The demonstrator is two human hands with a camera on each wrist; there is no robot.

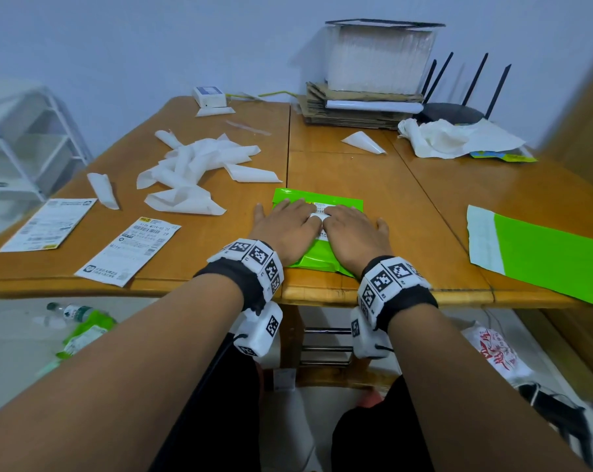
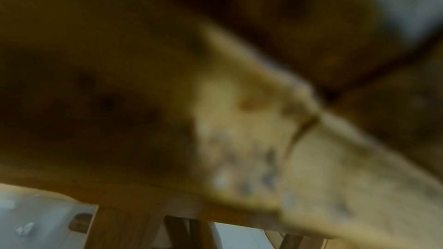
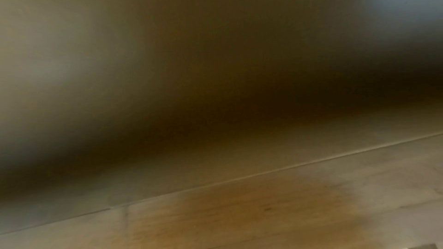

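Wooden table (image 1: 407, 199) under a pale blue wall, and we start at the near edge. On the floor to the left lie a plastic bottle (image 1: 71, 311) and a green bag (image 1: 87, 332). Up on the tabletop, the green package (image 1: 317, 259) lies flat just inside the near edge, right in front of the person. Both palms are down on it: left hand (image 1: 284, 226) and right hand (image 1: 353, 233) sit side by side, fingers straight and held close together, thumbs splayed outward. The fingertips meet over the white label (image 1: 322, 210) on the package's top face. Both wrist views give only blurred wood, no fingers.

Out to the left, two printed label sheets (image 1: 128, 252) lie flat. To the right is an empty green mailer (image 1: 553, 264). Further back sits a heap of white backing paper (image 1: 192, 168). At the far edge are a cardboard stack (image 1: 359, 107) and a black router (image 1: 451, 112).
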